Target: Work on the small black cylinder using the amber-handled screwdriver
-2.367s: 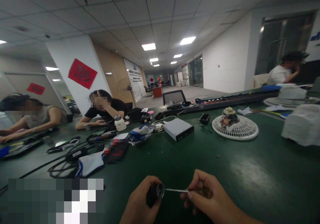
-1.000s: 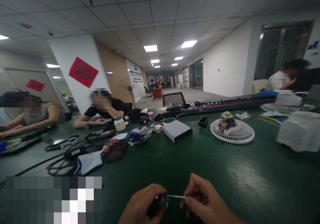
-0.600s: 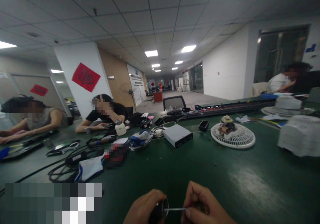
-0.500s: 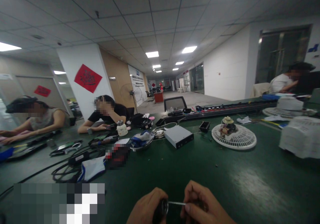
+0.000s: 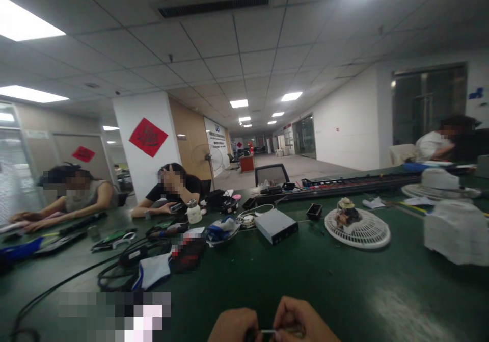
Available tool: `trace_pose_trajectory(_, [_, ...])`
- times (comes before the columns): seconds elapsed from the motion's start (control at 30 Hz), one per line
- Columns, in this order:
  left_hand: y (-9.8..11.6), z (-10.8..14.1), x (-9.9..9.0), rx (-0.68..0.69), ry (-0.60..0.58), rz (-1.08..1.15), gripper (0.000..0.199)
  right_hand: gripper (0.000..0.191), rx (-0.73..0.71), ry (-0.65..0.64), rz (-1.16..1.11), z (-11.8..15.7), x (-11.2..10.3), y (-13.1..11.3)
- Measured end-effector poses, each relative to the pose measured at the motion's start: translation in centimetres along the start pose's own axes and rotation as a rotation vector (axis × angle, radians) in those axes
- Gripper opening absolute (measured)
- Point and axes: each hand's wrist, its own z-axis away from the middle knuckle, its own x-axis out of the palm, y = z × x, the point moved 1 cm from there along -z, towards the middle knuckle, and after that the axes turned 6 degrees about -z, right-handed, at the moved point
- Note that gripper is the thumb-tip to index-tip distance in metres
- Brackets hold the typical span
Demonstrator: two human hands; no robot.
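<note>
At the bottom centre of the head view, my left hand (image 5: 235, 324) is closed round a dark object, mostly cut off by the frame's lower edge. A thin pale metal rod (image 5: 267, 331) spans the short gap between my hands. My right hand (image 5: 300, 321) has its thumb and fingers pinched on the rod's right end. What else lies inside the right fingers is too hidden to make out. Both hands are over the green table (image 5: 244, 281), near its front edge.
Beyond my hands are a grey drive box (image 5: 275, 225), a white fan grille (image 5: 357, 228) with a motor, and a white housing (image 5: 454, 232). Black cables (image 5: 126, 260), a cloth (image 5: 153, 271) and a bottle (image 5: 193, 212) lie left. Several people sit around.
The camera view has tilted up, so the table and my hands appear lower. The gap between my hands looks smaller, with less of the rod showing.
</note>
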Motion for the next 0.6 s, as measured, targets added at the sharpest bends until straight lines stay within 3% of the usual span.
trace_pose_trajectory(0.17, [0.5,0.1,-0.2,-0.072,0.054,-0.008,0.012,0.020,-0.007,0.075,0.039,-0.1,0.2,1.1])
trace_pose_trajectory(0.4, [1.9,0.6,-1.3,-0.212,0.112,-0.074,0.017,0.056,0.097,0.196,-0.090,-0.7,0.5,2.3])
trace_pose_trajectory(0.6, [2.6,0.2,-1.3,-0.293,0.130,-0.094,0.019,0.046,0.078,0.283,-0.069,-0.8,0.7,1.5])
